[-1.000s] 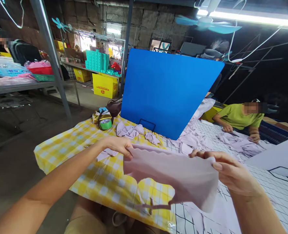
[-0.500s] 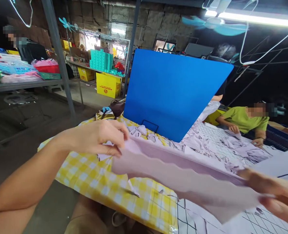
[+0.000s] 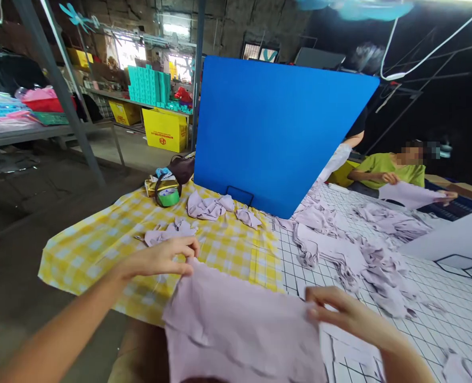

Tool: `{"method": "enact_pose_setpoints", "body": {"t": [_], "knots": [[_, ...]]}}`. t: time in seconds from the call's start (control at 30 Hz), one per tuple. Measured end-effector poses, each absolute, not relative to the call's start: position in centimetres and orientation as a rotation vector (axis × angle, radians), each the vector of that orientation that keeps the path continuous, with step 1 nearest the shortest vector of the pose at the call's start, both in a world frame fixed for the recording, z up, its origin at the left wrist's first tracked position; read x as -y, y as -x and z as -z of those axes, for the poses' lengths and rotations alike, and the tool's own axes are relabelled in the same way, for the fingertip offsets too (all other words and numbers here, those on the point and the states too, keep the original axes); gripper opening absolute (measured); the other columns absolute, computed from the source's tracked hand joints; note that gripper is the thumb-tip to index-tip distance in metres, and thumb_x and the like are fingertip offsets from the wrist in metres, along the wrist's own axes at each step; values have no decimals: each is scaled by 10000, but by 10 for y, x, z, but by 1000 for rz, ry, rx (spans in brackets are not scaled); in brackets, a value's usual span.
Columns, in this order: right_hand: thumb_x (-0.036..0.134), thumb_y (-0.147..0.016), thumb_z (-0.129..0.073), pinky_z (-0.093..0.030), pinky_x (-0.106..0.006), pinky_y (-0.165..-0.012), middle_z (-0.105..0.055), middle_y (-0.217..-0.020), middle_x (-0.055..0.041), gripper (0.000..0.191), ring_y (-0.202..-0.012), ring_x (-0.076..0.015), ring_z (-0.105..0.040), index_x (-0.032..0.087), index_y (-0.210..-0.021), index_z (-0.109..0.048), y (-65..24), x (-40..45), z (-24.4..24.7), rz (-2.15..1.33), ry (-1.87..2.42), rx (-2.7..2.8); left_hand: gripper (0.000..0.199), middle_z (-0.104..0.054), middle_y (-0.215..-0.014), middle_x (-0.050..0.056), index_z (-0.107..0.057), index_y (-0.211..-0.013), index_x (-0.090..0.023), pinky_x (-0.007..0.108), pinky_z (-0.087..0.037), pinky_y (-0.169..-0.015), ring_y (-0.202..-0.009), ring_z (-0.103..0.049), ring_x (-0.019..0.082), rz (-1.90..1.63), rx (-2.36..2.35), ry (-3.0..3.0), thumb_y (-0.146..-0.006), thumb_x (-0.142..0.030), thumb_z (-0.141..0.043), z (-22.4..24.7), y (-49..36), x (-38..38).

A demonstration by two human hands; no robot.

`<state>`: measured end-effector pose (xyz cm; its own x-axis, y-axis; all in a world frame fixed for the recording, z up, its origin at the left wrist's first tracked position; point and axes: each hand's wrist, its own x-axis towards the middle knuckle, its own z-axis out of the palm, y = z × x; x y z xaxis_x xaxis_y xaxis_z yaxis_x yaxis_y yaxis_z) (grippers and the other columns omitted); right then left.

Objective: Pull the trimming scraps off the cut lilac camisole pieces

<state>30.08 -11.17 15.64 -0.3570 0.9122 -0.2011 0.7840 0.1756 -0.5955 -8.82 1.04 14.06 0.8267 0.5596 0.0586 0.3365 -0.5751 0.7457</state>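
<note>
A pale mauve fabric piece (image 3: 243, 319) hangs between my two hands over the near edge of the table. My left hand (image 3: 167, 258) pinches its upper left corner between thumb and fingers. At the upper right corner, my right hand (image 3: 335, 308) grips the same cloth, slightly blurred. The fabric is spread with its lower part folded in layers and running out of the bottom of the view. Beyond it, small mauve scraps (image 3: 207, 206) lie on the yellow checked tablecloth (image 3: 119, 239).
A tall blue board (image 3: 275, 133) stands behind the scraps. Stacked mauve cut pieces (image 3: 335, 247) lie on the white grid-patterned cover (image 3: 431, 335) to the right. A green tape roll (image 3: 167, 197) sits at the back left. Across the table, a person in a lime shirt (image 3: 411, 173) holds similar fabric.
My hands have come closer together, the right moving left. The cloth, earlier stretched diagonally, now hangs down spread out. The person across has lifted a fabric piece.
</note>
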Motion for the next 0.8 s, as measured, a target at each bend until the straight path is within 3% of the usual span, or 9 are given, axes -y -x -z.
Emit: {"method": "enact_pose_setpoints", "body": {"t": [0.07, 0.17, 0.33, 0.57, 0.67, 0.73, 0.8], "knots": [[357, -828, -479, -388, -234, -540, -504, -590, 21, 275, -579, -121, -489, 193, -610, -454, -290, 81, -114, -1108, 1877, 2114, 221, -503, -931, 30, -513, -640, -155, 254, -383, -728, -797, -493, 149, -325, -823, -2175, -761, -339, -525, -87, 69, -30], [217, -759, -501, -337, -224, -503, -415, -519, 42, 261, -531, -111, -426, 201, -545, -352, -282, 52, -60, -1016, 2104, 2021, 208, -500, -761, 11, -476, -581, -155, 252, -350, -648, -694, -458, 143, -274, -996, -2150, -705, -309, -540, -29, 44, -52], [153, -727, -472, -288, -237, -506, -440, -547, 21, 221, -542, -116, -401, 203, -549, -350, -288, 32, -31, -802, 2166, 2016, 222, -445, -530, -31, -434, -523, -164, 230, -288, -522, -555, -406, 121, -282, -1081, -2083, -630, -299, -573, -5, 27, -80], [169, -755, -449, -347, -234, -549, -535, -643, -2, 94, -600, -136, -480, 197, -672, -483, -298, 8, -21, -576, 2166, 2021, 202, -440, -542, -57, -471, -584, -161, 212, -293, -504, -555, -431, 113, -386, -1243, -2035, -595, -295, -621, 3, 25, -105], [134, -766, -428, -390, -242, -592, -579, -778, -39, 132, -665, -149, -530, 182, -728, -544, -297, -1, -10, -443, 2189, 2010, 163, -459, -559, -60, -531, -663, -159, 217, -322, -511, -555, -461, 120, -410, -1337, -2050, -603, -264, -640, 9, 19, -108], [92, -770, -398, -415, -272, -666, -586, -918, -94, 202, -791, -186, -556, 156, -820, -583, -292, -1, -4, -315, 2214, 1977, 196, -533, -645, -32, -575, -794, -154, 241, -383, -570, -626, -521, 149, -428, -1398, -2076, -627, -233, -641, 11, 13, -105], [61, -783, -355, -414, -336, -756, -546, -1092, -171, 308, -963, -251, -530, 108, -991, -578, -282, 5, 2, -167, 2251, 1913, 329, -598, -867, 42, -564, -994, -143, 301, -426, -726, -835, -561, 205, -475, -1470, -2107, -674, -200, -615, 12, 8, -94]]}}
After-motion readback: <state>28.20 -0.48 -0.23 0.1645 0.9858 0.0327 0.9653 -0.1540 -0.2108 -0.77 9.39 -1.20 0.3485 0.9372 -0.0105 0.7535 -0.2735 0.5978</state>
